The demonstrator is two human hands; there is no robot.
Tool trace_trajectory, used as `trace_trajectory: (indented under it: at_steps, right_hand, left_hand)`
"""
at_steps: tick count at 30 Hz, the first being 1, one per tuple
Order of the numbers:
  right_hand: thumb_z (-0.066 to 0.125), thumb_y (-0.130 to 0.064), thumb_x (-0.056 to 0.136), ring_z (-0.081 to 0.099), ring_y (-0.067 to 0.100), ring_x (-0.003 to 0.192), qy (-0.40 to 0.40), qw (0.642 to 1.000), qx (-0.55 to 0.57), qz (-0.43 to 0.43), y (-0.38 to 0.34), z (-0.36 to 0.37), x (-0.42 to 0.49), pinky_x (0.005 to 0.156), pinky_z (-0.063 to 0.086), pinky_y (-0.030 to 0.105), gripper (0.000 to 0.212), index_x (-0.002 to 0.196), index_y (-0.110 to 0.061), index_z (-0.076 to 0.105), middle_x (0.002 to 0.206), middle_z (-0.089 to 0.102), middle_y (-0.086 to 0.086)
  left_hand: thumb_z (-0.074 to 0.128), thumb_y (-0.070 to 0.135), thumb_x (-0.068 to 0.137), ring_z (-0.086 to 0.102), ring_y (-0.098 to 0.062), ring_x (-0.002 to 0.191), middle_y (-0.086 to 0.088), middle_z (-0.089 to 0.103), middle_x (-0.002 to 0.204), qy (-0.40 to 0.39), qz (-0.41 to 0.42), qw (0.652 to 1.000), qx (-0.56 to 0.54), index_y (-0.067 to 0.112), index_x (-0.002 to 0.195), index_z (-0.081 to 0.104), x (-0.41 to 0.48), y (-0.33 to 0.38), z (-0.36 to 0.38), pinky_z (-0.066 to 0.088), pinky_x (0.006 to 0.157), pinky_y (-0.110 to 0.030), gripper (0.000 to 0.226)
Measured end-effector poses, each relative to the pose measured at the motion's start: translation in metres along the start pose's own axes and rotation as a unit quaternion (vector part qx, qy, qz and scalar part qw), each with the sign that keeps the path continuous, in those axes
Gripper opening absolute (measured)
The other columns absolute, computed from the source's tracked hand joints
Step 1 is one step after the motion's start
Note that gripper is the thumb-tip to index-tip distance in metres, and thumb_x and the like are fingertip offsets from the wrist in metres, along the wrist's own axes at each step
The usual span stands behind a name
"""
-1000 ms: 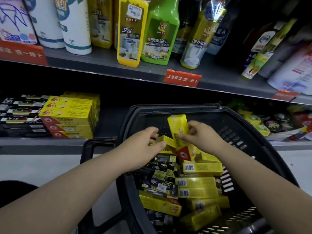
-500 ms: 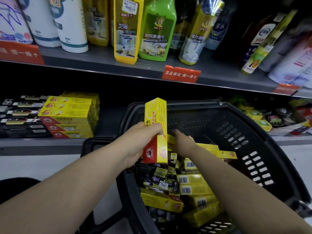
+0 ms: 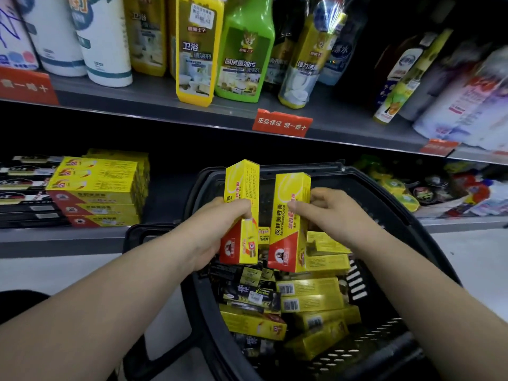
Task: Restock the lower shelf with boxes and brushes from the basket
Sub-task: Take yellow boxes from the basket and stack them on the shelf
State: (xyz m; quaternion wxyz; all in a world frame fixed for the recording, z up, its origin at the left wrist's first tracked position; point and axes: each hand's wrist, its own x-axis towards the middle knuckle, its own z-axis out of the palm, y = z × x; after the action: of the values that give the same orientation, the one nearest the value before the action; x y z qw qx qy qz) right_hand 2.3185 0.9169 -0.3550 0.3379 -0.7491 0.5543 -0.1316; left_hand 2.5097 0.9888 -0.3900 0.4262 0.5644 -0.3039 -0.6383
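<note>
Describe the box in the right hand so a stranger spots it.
Find the black basket by the lower shelf. Two yellow boxes stand upright above it. Unlike the left hand's box, the right hand's box shows its broad face with large black lettering.

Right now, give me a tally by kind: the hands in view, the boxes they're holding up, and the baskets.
Hands: 2 (left hand, right hand)
Yellow boxes held upright: 2 (left box, right box)
Black basket: 1
Total: 5
</note>
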Motion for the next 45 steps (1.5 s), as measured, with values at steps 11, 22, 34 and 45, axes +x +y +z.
trace_trajectory:
  at_steps: [11,22,34,45]
  right_hand:
    - [0.049,-0.048,0.091,0.068,0.013,0.060,0.063,0.991,0.114,-0.028,-0.018,0.027,-0.044,0.053,0.043,0.024,0.036,0.087,-0.013,0.057,0.073,0.066,-0.001]
    - [0.047,-0.033,0.096,0.056,0.030,0.108,-0.344,0.860,-0.375,-0.026,0.041,0.090,-0.022,0.081,0.047,0.034,0.041,0.130,-0.010,0.047,0.123,0.058,0.012]
    - [0.061,-0.020,0.089,0.049,0.030,0.119,-0.422,0.813,-0.400,-0.046,0.070,0.131,-0.026,0.081,0.042,0.030,0.065,0.145,-0.013,0.029,0.139,0.044,0.014]
    - [0.077,-0.032,0.075,0.049,0.029,0.119,-0.406,0.836,-0.369,0.001,0.070,0.127,-0.019,0.086,0.047,0.032,0.080,0.140,-0.009,0.036,0.138,0.044,0.011]
  left_hand:
    - [0.078,0.047,0.047,0.072,-0.017,0.084,0.001,0.075,0.091,-0.073,0.033,0.995,0.052,0.024,0.115,0.055,-0.019,-0.017,0.018,0.056,0.069,-0.031,0.076]
    - [0.073,0.024,0.076,0.071,-0.011,0.065,0.005,0.075,0.077,0.023,0.021,1.000,0.005,0.021,0.104,0.063,-0.017,-0.012,-0.007,0.051,0.044,-0.019,0.030]
    - [0.074,0.020,0.076,0.072,-0.012,0.066,0.003,0.075,0.077,0.008,0.017,1.000,-0.012,0.020,0.106,0.062,-0.016,-0.010,-0.015,0.052,0.045,-0.022,0.033]
    - [0.074,0.018,0.076,0.071,-0.011,0.063,0.003,0.075,0.073,-0.003,0.019,1.000,-0.005,0.020,0.101,0.062,-0.017,-0.010,-0.014,0.051,0.044,-0.021,0.027]
